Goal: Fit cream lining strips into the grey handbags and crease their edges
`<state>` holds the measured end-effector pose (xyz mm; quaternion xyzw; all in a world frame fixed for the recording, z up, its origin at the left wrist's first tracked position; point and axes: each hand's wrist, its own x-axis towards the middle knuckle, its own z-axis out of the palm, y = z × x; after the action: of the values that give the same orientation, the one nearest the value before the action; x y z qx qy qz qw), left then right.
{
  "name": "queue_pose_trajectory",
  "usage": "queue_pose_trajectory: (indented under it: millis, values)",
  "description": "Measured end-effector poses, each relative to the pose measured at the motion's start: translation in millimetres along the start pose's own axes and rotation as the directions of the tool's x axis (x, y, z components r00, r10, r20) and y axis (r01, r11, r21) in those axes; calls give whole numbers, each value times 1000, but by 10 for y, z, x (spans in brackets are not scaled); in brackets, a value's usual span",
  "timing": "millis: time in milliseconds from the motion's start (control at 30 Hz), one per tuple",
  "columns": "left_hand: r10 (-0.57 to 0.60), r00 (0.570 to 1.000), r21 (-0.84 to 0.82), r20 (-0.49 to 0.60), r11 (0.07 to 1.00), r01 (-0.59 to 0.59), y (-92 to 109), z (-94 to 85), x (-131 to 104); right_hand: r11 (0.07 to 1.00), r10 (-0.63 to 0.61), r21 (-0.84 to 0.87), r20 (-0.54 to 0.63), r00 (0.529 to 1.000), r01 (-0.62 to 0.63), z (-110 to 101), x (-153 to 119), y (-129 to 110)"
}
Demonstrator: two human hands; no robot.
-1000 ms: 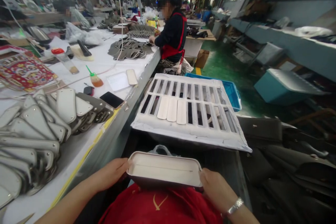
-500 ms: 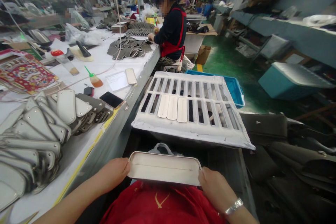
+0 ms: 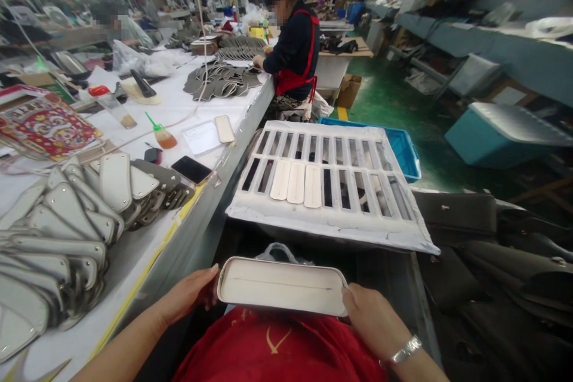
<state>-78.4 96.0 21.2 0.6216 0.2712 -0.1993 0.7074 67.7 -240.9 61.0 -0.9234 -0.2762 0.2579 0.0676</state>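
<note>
A long cream panel with rounded corners, a thin dark raised rim and a line along its middle lies level in front of my red apron. My right hand pinches its right end between thumb and fingers. At the other end, my left hand has its fingers stretched out beside the rim, the fingertips close to the edge. Whether they touch it I cannot tell. Beyond the panel, three similar cream pieces lie side by side on a white slotted rack.
Left, a white-topped table bears a heap of grey rounded pieces, a phone and a glue bottle. A co-worker sits beyond the rack. Dark bag-like items lie to the right, near a blue bin.
My left hand has loosened its grip on the panel's left end, and its fingers have straightened. The right hand keeps its hold, and the panel stays almost in place.
</note>
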Motion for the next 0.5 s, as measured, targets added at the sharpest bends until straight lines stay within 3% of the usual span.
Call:
queue_pose_trajectory:
  millis: [167, 333, 500]
  values:
    - [73, 997, 75, 18, 994, -74, -61, 47, 57, 998, -36, -51, 36, 999, 38, -13, 13, -5]
    - [58, 998, 177, 28, 982, -62, 31, 40, 80, 992, 90, 82, 55, 994, -94, -25, 38, -31]
    - [34, 998, 332, 61, 942, -52, 64, 9, 102, 993, 93, 69, 83, 992, -99, -4, 52, -24]
